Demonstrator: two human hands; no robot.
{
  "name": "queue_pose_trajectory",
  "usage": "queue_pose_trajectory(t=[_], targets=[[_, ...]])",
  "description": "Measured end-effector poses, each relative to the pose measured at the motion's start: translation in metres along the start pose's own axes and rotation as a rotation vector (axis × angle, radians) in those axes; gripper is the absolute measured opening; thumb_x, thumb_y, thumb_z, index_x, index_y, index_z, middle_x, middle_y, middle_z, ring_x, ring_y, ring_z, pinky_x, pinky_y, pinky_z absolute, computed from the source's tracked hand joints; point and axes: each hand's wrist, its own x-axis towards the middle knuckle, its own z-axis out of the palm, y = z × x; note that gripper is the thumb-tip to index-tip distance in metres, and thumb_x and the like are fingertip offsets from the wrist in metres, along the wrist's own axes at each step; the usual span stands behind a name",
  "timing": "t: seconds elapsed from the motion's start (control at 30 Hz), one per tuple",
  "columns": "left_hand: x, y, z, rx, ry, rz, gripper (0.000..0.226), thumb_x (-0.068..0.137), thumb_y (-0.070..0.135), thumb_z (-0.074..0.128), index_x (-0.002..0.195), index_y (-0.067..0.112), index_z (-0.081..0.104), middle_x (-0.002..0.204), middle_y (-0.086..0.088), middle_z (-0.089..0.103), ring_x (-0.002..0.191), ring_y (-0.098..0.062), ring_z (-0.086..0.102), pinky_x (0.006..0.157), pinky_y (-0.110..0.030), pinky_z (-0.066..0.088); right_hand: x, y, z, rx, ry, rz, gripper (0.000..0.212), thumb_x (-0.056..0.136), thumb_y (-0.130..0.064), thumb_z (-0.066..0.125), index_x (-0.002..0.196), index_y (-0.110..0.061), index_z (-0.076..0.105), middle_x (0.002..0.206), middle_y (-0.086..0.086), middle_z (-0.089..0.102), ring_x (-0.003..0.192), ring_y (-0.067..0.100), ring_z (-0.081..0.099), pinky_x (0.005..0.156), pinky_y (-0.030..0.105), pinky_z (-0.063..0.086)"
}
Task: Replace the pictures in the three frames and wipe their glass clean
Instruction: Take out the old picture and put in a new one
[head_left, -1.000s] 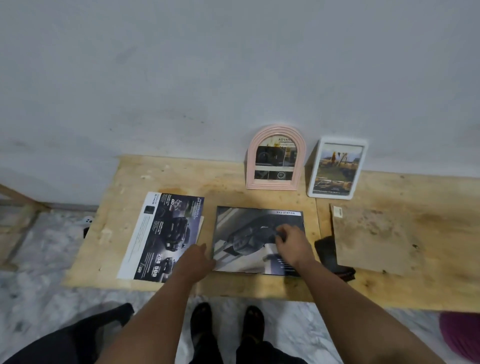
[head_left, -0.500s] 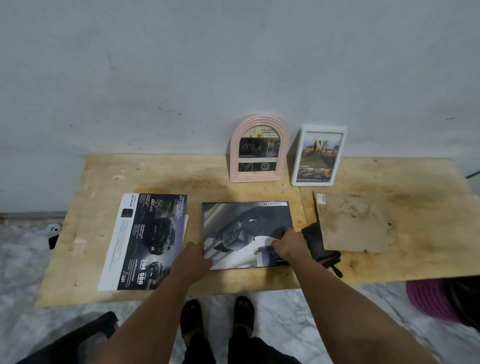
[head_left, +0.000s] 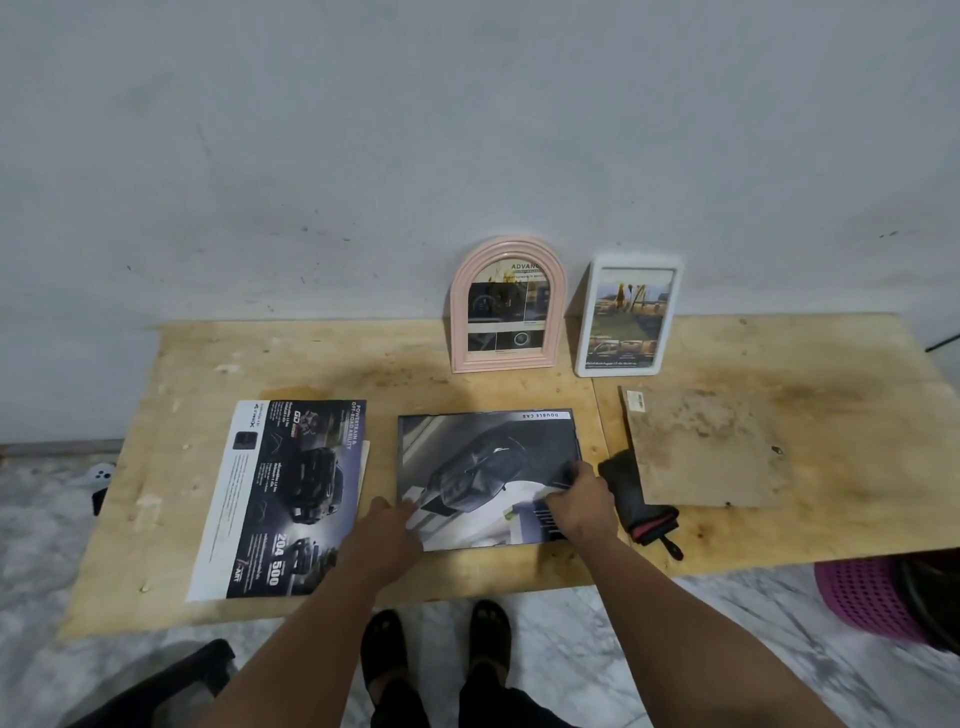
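A thin black frame (head_left: 575, 431) lies flat at the table's front centre with a dark car picture (head_left: 483, 467) in it. My left hand (head_left: 387, 525) rests on the picture's lower left corner, fingers stretched onto the paper. My right hand (head_left: 579, 501) presses bent fingertips on the picture near its right edge; the thumb is hidden. A dark cloth (head_left: 639, 504) lies just right of that hand. A pink arched frame (head_left: 457, 312) and a white frame (head_left: 584, 322) stand against the wall, each holding a picture.
Car brochure pages (head_left: 291, 493) lie left of the black frame. A stained brown backing board (head_left: 706, 447) lies flat on the right. The plywood table (head_left: 311, 364) ends near my feet. A purple basket (head_left: 862, 597) stands on the floor at right.
My right hand slid from the middle of the car picture to its right edge. My left hand stayed at the lower left corner. The view shifted as my head moved.
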Motion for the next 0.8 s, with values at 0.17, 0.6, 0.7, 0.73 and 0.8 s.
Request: queue_pose_trajectory(t=[0.17,0.6,0.7,0.73,0.8], targets=[[0.001,-0.001,0.001,0.016,0.005,0.014,0.066,0.097,0.035,0.054,0.159,0.025,0.033,0.133,-0.009,0.040,0.115,-0.032,0.060,0.098,-0.041,0.052,-0.009,-0.002,0.001,0.009,0.018,-0.055,0.046,0.086,-0.019,0.067,0.131,-0.023,0.056,0.128,0.008,0.057,0.107,0.033,0.064,0.096,0.040,0.053],[0.005,-0.005,0.003,-0.010,0.017,0.015,0.069,0.097,0.035,0.058,0.160,0.025,0.033,0.136,-0.010,0.041,0.121,-0.032,0.058,0.100,-0.039,0.050,-0.014,-0.003,0.013,-0.250,0.065,-0.031,0.061,0.091,-0.024,0.068,0.145,-0.027,0.040,0.142,0.010,0.044,0.134,0.034,0.040,0.102,0.051,0.044],[0.003,-0.004,0.003,-0.029,0.018,0.009,0.069,0.096,0.034,0.059,0.160,0.023,0.035,0.138,-0.010,0.040,0.124,-0.031,0.057,0.103,-0.039,0.049,-0.017,-0.003,0.014,-0.273,0.074,-0.041,0.061,0.091,-0.022,0.067,0.145,-0.027,0.039,0.143,0.010,0.043,0.133,0.033,0.040,0.102,0.051,0.044],[0.003,-0.004,0.003,-0.032,0.021,0.010,0.069,0.097,0.034,0.059,0.160,0.023,0.035,0.138,-0.010,0.040,0.124,-0.031,0.056,0.103,-0.039,0.049,-0.019,-0.004,0.014,-0.272,0.080,-0.047,0.062,0.091,-0.021,0.067,0.145,-0.027,0.038,0.143,0.010,0.042,0.133,0.034,0.040,0.102,0.051,0.044],[0.003,-0.003,0.003,-0.025,0.023,0.009,0.067,0.098,0.034,0.057,0.160,0.022,0.036,0.138,-0.011,0.040,0.124,-0.032,0.057,0.103,-0.039,0.050,-0.021,-0.005,0.014,-0.253,0.098,-0.046,0.063,0.090,-0.018,0.066,0.146,-0.027,0.038,0.143,0.010,0.043,0.133,0.034,0.041,0.102,0.052,0.043]])
